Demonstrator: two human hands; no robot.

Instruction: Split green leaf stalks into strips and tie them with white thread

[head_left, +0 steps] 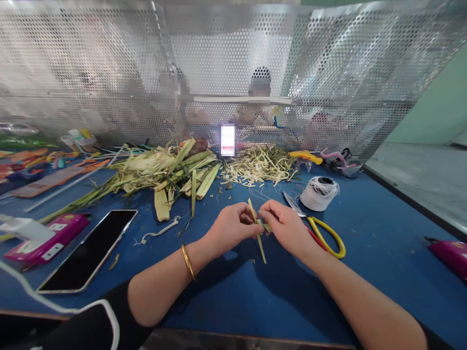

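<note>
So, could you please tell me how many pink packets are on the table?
2: one packet lies at the left beside the phone, the other packet sits at the right edge, partly cut off. More may be hidden in the left clutter.

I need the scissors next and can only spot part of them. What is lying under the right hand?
Under the right hand lie the scissors: blade tips and yellow handle loop show on the blue table. Their pivot is covered by the hand.
</note>
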